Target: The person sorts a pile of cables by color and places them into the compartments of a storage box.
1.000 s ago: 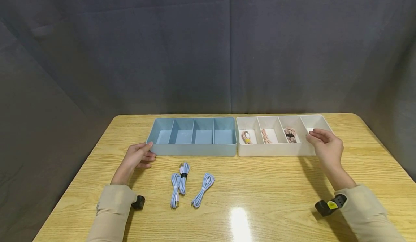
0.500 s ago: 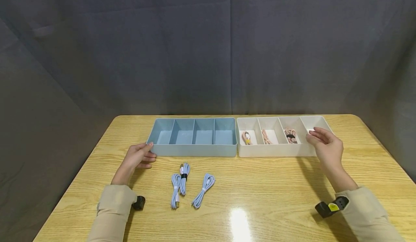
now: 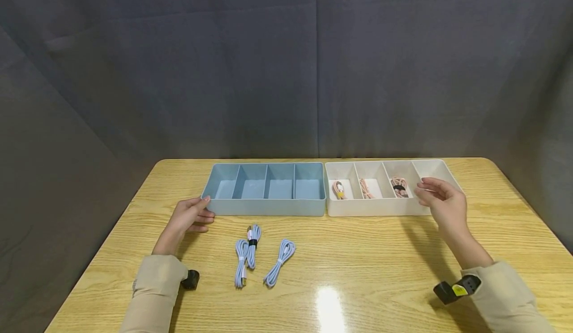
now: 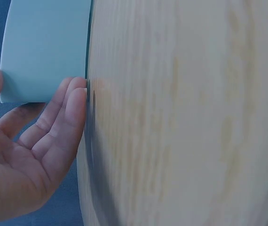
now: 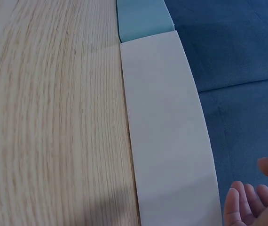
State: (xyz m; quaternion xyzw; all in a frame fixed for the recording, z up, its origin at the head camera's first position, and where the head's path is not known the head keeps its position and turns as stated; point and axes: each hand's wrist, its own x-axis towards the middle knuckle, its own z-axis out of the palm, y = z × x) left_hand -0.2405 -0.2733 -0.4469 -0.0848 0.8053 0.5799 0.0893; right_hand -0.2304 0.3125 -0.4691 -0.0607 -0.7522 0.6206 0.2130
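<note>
My left hand (image 3: 188, 218) touches the front left corner of a blue divided tray (image 3: 266, 207). In the left wrist view its thumb lies at the tray's top edge and the other fingers reach fairly straight along the end wall. My right hand (image 3: 447, 206) hovers over the front right part of a white divided tray (image 3: 376, 207), fingers loosely bent and holding nothing. Three coiled pink cables, a yellow-tied one (image 3: 338, 190), a plain one (image 3: 365, 189) and a black-strapped one (image 3: 399, 187), lie in separate white compartments. The rightmost compartment is partly hidden by the hand.
Three coiled light-blue cables lie on the wooden table (image 3: 358, 263) before the blue tray: a left one (image 3: 240, 263), a black-strapped one (image 3: 253, 246) and a right one (image 3: 279, 262). Both trays stand end to end near the back edge, before a dark curtain (image 3: 250, 74).
My right hand has shifted slightly left above the white tray during the last half second. The left hand, the trays and the cables stay in place.
</note>
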